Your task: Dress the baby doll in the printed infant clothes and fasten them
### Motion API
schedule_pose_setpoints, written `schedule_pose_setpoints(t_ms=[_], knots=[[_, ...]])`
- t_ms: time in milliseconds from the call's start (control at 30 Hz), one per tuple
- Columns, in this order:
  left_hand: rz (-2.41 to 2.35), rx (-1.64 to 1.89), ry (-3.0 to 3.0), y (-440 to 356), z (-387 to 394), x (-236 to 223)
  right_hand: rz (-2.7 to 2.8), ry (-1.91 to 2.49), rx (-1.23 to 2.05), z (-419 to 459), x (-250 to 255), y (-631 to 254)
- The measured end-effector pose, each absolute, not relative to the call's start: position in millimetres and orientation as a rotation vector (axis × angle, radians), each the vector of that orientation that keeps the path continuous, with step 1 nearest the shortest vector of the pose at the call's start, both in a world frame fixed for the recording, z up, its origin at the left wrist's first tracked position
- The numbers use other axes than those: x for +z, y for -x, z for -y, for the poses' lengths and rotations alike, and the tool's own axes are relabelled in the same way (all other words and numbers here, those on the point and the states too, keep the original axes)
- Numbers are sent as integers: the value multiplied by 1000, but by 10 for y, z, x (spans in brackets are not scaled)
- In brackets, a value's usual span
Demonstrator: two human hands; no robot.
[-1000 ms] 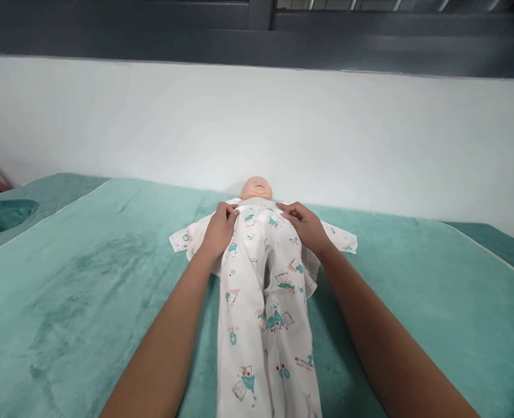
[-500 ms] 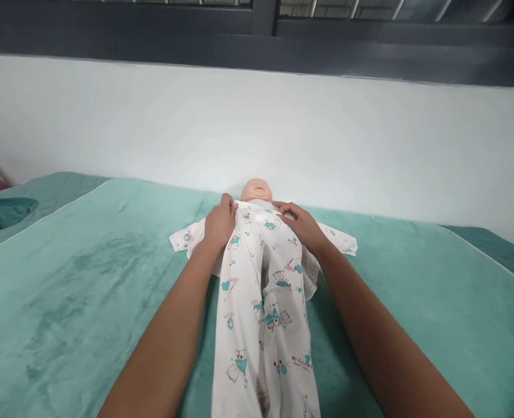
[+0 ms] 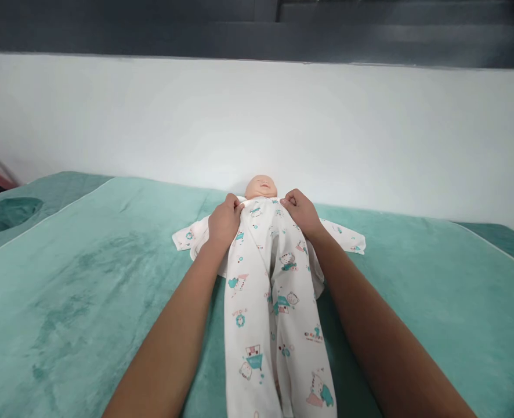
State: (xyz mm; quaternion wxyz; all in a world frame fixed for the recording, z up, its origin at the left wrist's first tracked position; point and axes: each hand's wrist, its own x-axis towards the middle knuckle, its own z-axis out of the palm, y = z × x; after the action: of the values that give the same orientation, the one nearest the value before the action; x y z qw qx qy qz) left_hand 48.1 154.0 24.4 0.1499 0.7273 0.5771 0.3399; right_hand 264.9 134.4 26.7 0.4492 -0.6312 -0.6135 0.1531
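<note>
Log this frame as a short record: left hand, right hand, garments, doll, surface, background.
left hand: fingers pinching the left top corner of the printed pants
right hand: fingers at the right top corner of the pants
garments: pants over the doll's front; white printed top beneath, sleeves spread
doll: face up, head near the wall
surface: green bedding
background: white wall, dark frame above
</note>
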Motion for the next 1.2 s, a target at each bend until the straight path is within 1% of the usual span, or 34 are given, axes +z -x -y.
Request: schedule_pose_setpoints(t_ms=[133, 267, 367, 467, 567, 700, 800, 867, 933, 1033, 1133, 1200], knots=[[-1640, 1006, -2067, -488, -1567, 210, 1481, 1479, 432, -1317, 192, -2636], [-1547, 1114, -2063, -446, -1557, 105, 1472, 1345, 464, -1220, 111, -2637], [-1439, 1221, -2123, -379, -1451, 16, 1427, 1316, 419, -1023, 65, -2614], [-1411, 1327, -2103, -309, -1243, -36, 1316, 1377, 318, -657, 97, -2506], [-1451, 1365, -1946, -240, -934, -38, 1325, 1369, 232, -151, 255, -2282], [-1411, 1351, -1791, -74, -303, -2, 1670, 1245, 253, 654, 488, -1928], [-1335, 1257, -1739, 104, 351, -12, 1966, 1220, 215, 1230, 434, -1764], [-1236, 1177, -1765, 185, 800, -65, 1970, 1303, 82, 1510, 264, -1715], [-1150, 1125, -1849, 191, 1175, -155, 1843, 1419, -43, 1675, 59, -1697], [-1234, 1106, -2010, 67, 1495, -295, 1689, 1559, -130, 1752, -146, -1697], [-1448, 1136, -2108, -53, 1543, -343, 1637, 1598, -162, 1746, -158, -1720], [-1509, 1162, -2163, -45, 1496, -317, 1634, 1594, -175, 1746, -112, -1748]])
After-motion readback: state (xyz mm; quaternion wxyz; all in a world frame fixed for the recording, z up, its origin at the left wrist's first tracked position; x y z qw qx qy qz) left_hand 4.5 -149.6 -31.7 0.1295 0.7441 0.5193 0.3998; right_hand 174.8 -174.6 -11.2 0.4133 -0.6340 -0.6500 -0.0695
